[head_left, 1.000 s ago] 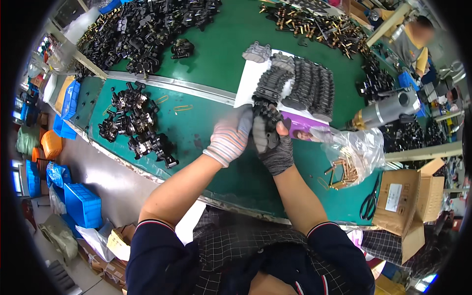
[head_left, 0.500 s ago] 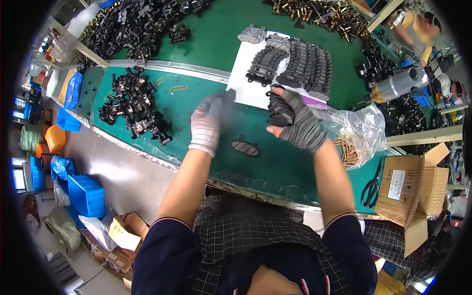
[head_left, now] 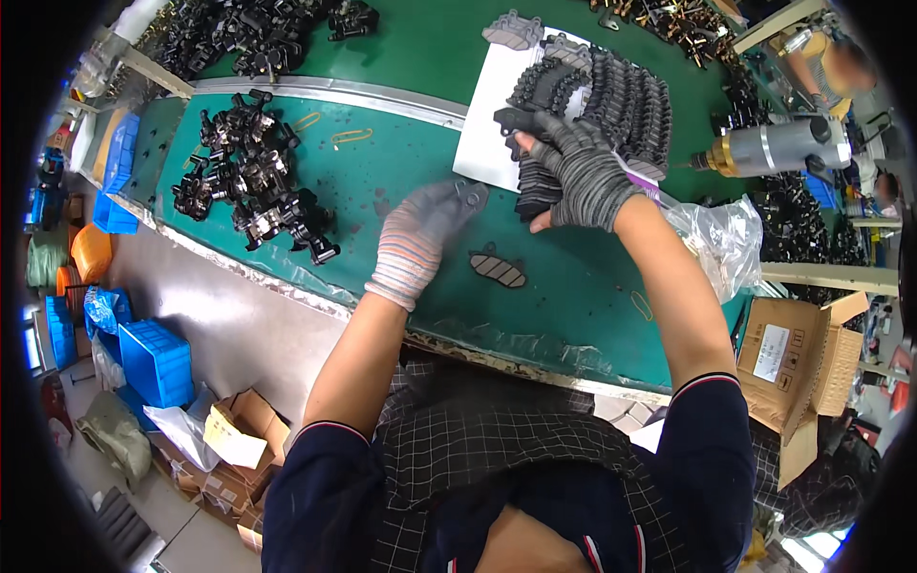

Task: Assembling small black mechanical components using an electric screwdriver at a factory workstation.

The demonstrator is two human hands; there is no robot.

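The green bench [head_left: 592, 306] carries black parts [head_left: 263, 172] on its left, yellow clips [head_left: 351, 137] beside them, a loose pad [head_left: 498, 269], a white sheet [head_left: 478, 148] and a clear bag [head_left: 734, 250].

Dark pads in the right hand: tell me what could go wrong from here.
The right hand grips several dark pads in one stack, so one could slip free. Its fingertips are bare, so a pinch between pads seems possible. The lone pad on the green tabletop lies near the left hand and might get knocked.
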